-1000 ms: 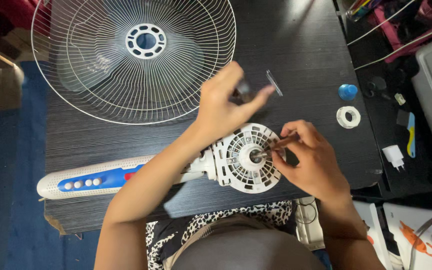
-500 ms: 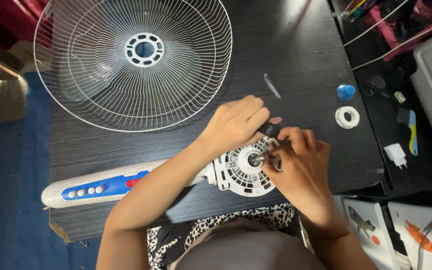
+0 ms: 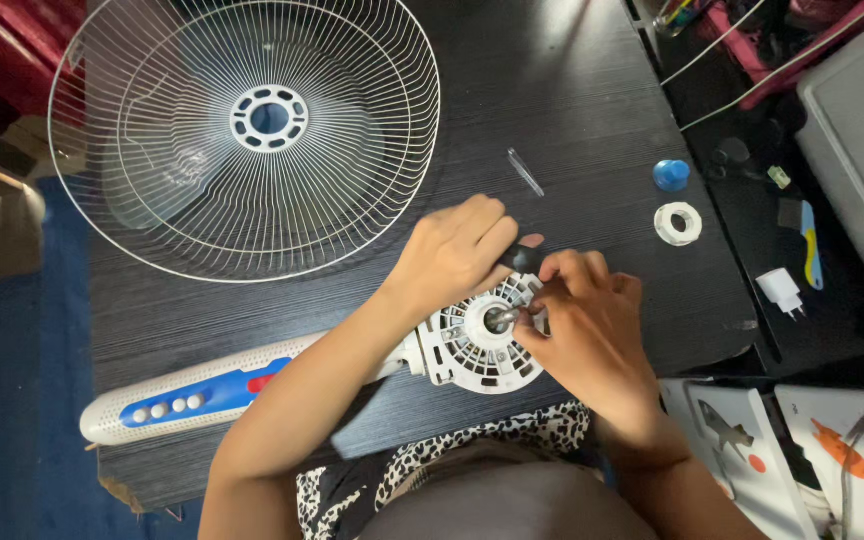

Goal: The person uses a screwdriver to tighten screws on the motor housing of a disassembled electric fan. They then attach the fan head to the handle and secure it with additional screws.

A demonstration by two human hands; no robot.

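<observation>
Bare forearms, no sleeves — leopard-print garment point(image 3: 472, 450) at lap.

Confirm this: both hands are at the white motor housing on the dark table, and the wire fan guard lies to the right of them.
Not quite. The head view shows the wire fan guard lying up and left of the hands, not right. Both the left hand and right hand are at the white motor housing on the dark table.

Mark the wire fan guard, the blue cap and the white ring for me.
wire fan guard point(image 3: 270, 118): head view, on its white centre hub.
blue cap point(image 3: 670, 174): head view, on its top.
white ring point(image 3: 664, 224): head view, on its left rim.
</observation>
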